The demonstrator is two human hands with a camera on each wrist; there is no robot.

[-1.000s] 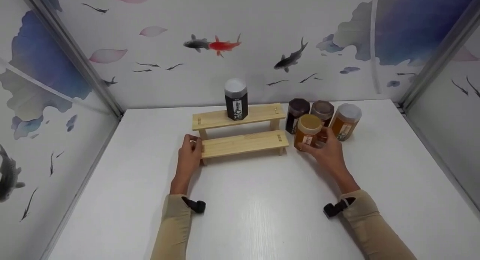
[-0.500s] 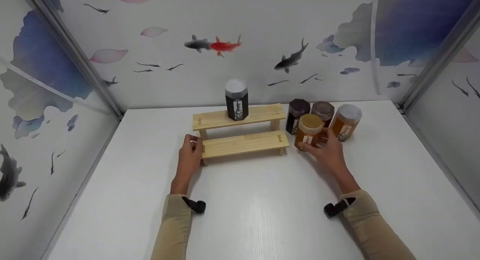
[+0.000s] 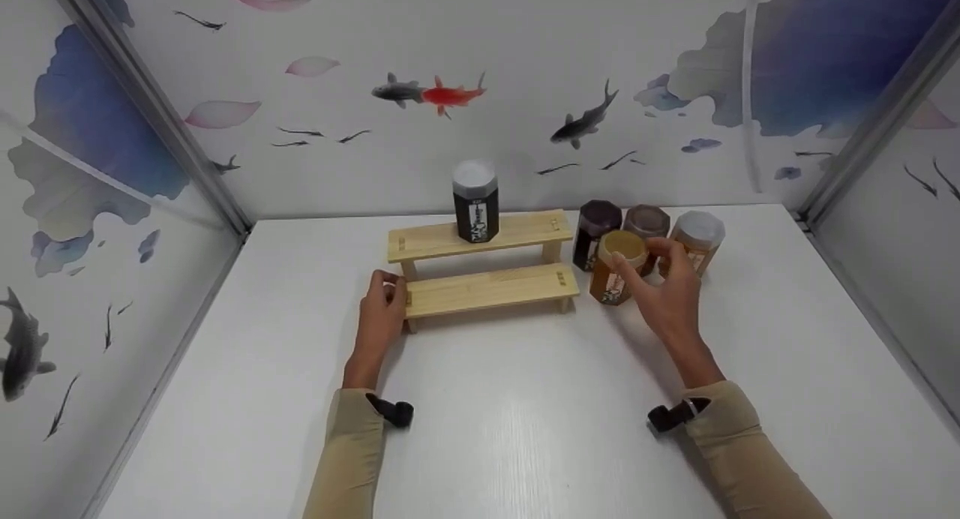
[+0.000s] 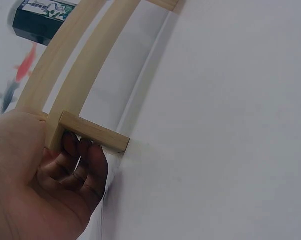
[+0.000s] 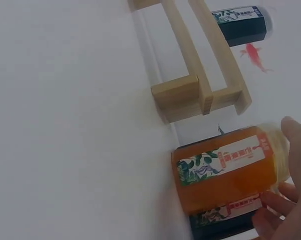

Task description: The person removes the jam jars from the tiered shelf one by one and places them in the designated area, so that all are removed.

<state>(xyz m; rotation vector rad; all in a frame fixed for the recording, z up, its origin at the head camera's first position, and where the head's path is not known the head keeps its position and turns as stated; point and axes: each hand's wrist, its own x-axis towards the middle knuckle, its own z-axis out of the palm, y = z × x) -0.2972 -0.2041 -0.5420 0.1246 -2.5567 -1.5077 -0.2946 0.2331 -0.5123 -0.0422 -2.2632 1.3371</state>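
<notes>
My left hand (image 3: pixel 381 309) grips the left end of a two-tier wooden display rack (image 3: pixel 487 288). The left wrist view has its curled fingers (image 4: pixel 93 160) under the lower board. On the upper tier stands a dark jar (image 3: pixel 477 215) with a whitish lid. Right of the rack, my right hand (image 3: pixel 670 290) holds an amber honey jar (image 3: pixel 611 279) near its lid, with the thumb at the front and the fingers behind. In the right wrist view that honey jar (image 5: pixel 225 165) shows a white, green and red label.
Close behind the held jar stand a dark jar (image 3: pixel 598 217), a brown-lidded jar (image 3: pixel 648 223) and an amber jar with a pale lid (image 3: pixel 699 238). The white table (image 3: pixel 510 421) meets a patterned back wall (image 3: pixel 510 39). A black wrist camera (image 3: pixel 394 412) sits on the left cuff.
My right hand has shifted upward from the amber jar's body to its lid, while the jar stays in about the same place. The left hand keeps its grip on the rack.
</notes>
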